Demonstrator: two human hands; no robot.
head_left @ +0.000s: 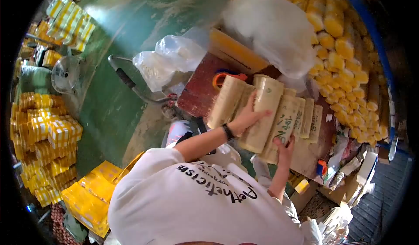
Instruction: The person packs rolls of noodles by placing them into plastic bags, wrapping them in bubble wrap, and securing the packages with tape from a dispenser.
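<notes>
Working over a red table with cream rolls

A white bag is at the far side, with a box just beside it. The rolls lie side by side over the table. The left hand grasps one wide roll, and the right hand grasps a roll with green letters. Smaller, beside them, is an orange dispenser.

A head-worn camera is looking out from above the person's chest, facing forward and tilting steeply down. It is catching the shirt closest, at six o'clock, and the left hand and right hand nearby, toward three and four. Its wide round view (dark at the corners) is taking in floor farther off, toward eleven.
</notes>
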